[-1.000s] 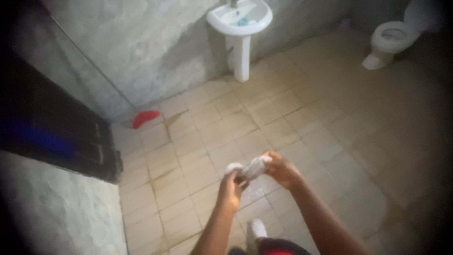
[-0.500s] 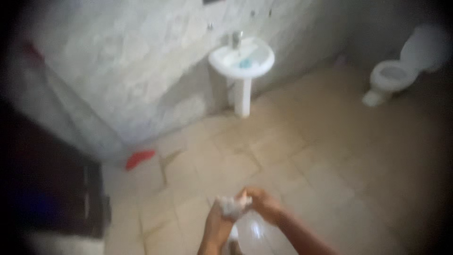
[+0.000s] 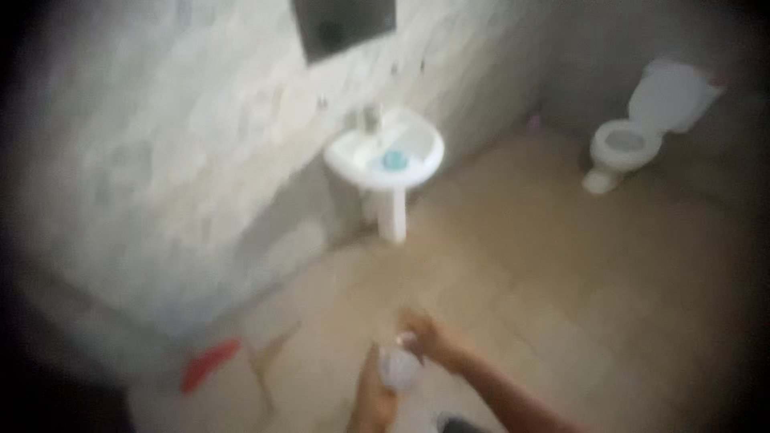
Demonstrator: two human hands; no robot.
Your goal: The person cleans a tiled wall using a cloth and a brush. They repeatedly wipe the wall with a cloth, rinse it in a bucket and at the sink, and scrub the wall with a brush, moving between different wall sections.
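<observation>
Low in the blurred head view, both my hands are closed on a whitish wrung cloth (image 3: pixel 399 367). My left hand (image 3: pixel 373 393) grips its lower end near the bottom edge. My right hand (image 3: pixel 425 335) holds its upper end, fingers wrapped round it. The cloth looks bunched and pale; its detail is lost in the blur. Beige floor tiles lie beneath the hands.
A white pedestal sink (image 3: pixel 387 159) with a blue item in its basin stands against the grey wall, under a dark mirror (image 3: pixel 343 24). A white toilet (image 3: pixel 634 136) sits at the far right. A red object (image 3: pixel 210 365) lies on the floor at left.
The view has tilted upward, so the sink and toilet sit lower in frame and the mirror has come in. My hands stay together on the cloth, now lower in frame.
</observation>
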